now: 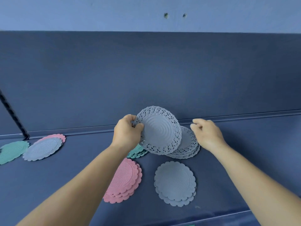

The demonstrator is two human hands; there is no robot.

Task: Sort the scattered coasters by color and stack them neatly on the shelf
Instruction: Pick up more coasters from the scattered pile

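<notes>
Dark blue shelf (244, 160) backed by a blue wall fills the view, with coasters lying about on it. Left hand (127, 132) pinches the left rim of a grey lace-edged coaster (158, 130), thumb and fingers curled on its edge, holding it tilted up and facing the camera above the shelf. Just right of and beneath it lies a stack of matching grey lace coasters (187, 144), flat on the shelf; the raised coaster overlaps that stack's left part, so the move that seems due is a short lowering to the right and down to square it on top. Right hand (207, 133) hovers just right of the stack, fingers loosely curled, holding nothing, and is the nearer hand to steady the pile. Sorted stacks sit nearer: pink scalloped coasters (125, 180) at the left, grey scalloped coasters (175, 183) at the right, and green ones (136, 151) peeking out under the left wrist. Far left, a green coaster (12, 151), a grey coaster (43, 148) and a pink one (57, 137) beneath it remain unsorted. No brand, label or writing can be read anywhere.
</notes>
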